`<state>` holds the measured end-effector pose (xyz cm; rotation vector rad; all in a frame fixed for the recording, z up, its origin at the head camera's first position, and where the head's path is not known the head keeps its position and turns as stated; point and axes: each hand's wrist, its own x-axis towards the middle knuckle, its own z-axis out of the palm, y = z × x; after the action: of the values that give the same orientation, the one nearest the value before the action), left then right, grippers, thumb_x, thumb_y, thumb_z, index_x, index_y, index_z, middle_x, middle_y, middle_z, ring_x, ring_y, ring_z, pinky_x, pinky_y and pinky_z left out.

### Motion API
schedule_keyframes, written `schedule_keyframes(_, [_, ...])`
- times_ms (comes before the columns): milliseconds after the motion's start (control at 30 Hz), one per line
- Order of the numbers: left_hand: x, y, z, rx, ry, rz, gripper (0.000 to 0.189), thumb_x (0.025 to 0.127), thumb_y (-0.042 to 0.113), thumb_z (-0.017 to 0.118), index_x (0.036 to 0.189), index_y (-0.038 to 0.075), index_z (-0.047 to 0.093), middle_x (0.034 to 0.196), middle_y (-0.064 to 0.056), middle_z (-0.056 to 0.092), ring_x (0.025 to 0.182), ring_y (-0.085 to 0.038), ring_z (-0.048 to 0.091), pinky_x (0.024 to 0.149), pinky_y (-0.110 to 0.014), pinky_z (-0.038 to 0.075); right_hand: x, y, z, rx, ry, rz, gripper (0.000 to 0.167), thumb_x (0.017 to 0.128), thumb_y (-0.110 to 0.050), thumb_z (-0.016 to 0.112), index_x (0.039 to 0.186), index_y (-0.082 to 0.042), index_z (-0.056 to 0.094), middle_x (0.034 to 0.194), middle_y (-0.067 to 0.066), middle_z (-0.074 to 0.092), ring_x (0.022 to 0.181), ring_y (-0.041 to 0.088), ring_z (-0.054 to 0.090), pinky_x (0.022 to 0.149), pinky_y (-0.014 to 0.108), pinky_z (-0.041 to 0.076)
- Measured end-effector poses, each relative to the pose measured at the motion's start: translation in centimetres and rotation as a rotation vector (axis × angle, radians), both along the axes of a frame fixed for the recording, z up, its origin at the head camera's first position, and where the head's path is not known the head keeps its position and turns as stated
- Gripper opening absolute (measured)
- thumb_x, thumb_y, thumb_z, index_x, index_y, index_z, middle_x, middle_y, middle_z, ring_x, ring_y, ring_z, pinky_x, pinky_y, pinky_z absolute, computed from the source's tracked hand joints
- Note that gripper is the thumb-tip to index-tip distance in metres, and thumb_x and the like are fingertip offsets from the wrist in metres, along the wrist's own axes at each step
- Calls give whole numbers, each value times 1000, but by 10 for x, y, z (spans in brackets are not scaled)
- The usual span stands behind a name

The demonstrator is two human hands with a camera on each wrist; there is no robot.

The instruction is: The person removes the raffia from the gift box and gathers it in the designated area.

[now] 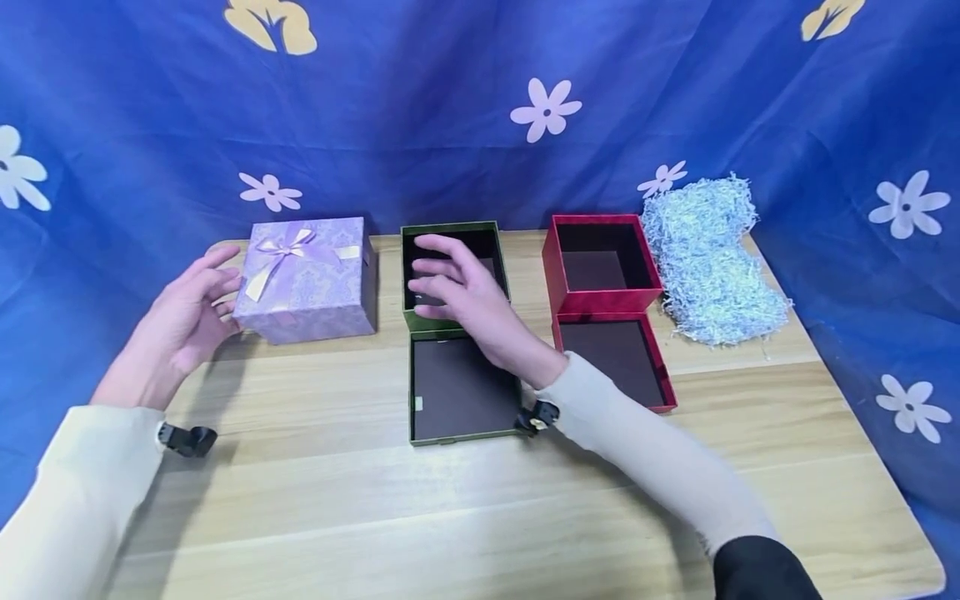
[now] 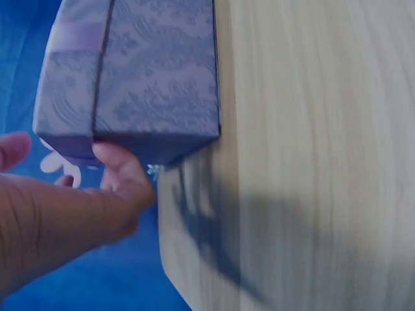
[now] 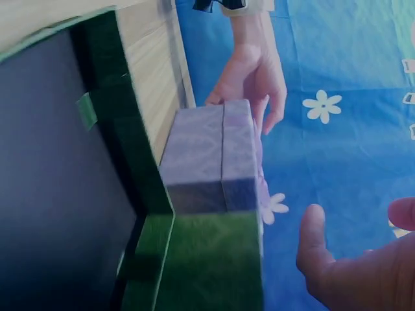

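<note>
At the left of the table, a lilac patterned gift box [image 1: 330, 283] stands with its lid on and a ribbon bow [image 1: 288, 244] on top. My left hand [image 1: 187, 308] is at its left side with fingers loosely spread. In the left wrist view the thumb [image 2: 120, 165] touches the box just at the lid's lower edge. Over the open green box [image 1: 450, 226] hovers my right hand [image 1: 483, 312], fingers apart and nothing held. The green lid [image 1: 461, 392] lies inside up in front of that box, partly under the right wrist.
Right of the green pair are an open red box [image 1: 611, 301] and its upturned red lid [image 1: 611, 358]. Light blue shredded paper [image 1: 708, 267] is heaped near the table's right edge. A blue flowered cloth [image 1: 450, 100] hangs behind the table.
</note>
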<state>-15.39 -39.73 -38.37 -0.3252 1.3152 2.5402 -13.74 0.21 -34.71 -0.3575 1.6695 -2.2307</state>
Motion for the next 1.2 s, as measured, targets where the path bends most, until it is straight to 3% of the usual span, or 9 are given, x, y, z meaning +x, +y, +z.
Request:
schedule_keyframes(200, [-7,-4,-11,20,59,9,44,109,-11,52,141,13,71,119,-10,74,85,-28,73,71,-39,59,-13,-42,-4,107,-34,-17,59,106,-6,65,161,-18,49,154,12,52,136,17,55,98,41,60])
schedule_keyframes(367, [-11,-8,-14,11,106,27,54,107,-17,51,148,15,65,114,-14,74,83,-28,74,70,-38,62,-20,-75,-5,250,-15,-20,70,104,-7,64,168,-23,39,167,8,42,150,19,45,105,35,54])
schedule_keyframes(533, [-15,-11,-13,44,141,-37,62,107,-20,46,156,16,58,102,-20,74,87,-31,75,74,-41,63,-29,-102,-9,431,-20,-85,74,104,-11,63,170,-28,34,171,1,40,145,13,46,104,31,44])
schedule_keyframes(667, [-17,-10,-12,60,157,-80,63,107,-21,43,158,13,57,110,-22,74,94,-32,75,76,-42,64,-38,-120,-14,378,-102,-171,69,105,-8,64,167,-23,39,167,0,45,128,11,53,94,30,45])
schedule_keyframes(800, [-20,-11,-12,68,167,-85,62,106,-23,42,157,9,58,110,-23,73,95,-33,74,76,-42,64,-46,-134,-19,334,-155,-264,64,100,-2,67,160,-19,51,154,1,58,115,10,55,92,25,46])
schedule_keyframes(1000, [-21,-12,-12,109,200,-117,64,106,-25,38,159,6,55,118,-27,73,97,-35,75,76,-44,64,-51,-141,-26,352,-165,-324,61,98,-1,71,155,-22,59,140,-3,65,112,7,56,91,24,47])
schedule_keyframes(1200, [-22,-9,-11,57,191,-126,60,107,-23,38,156,5,59,121,-24,73,99,-33,76,77,-42,64,-51,-141,-28,337,-163,-336,64,96,2,73,154,-21,60,137,-3,65,115,5,56,94,22,47])
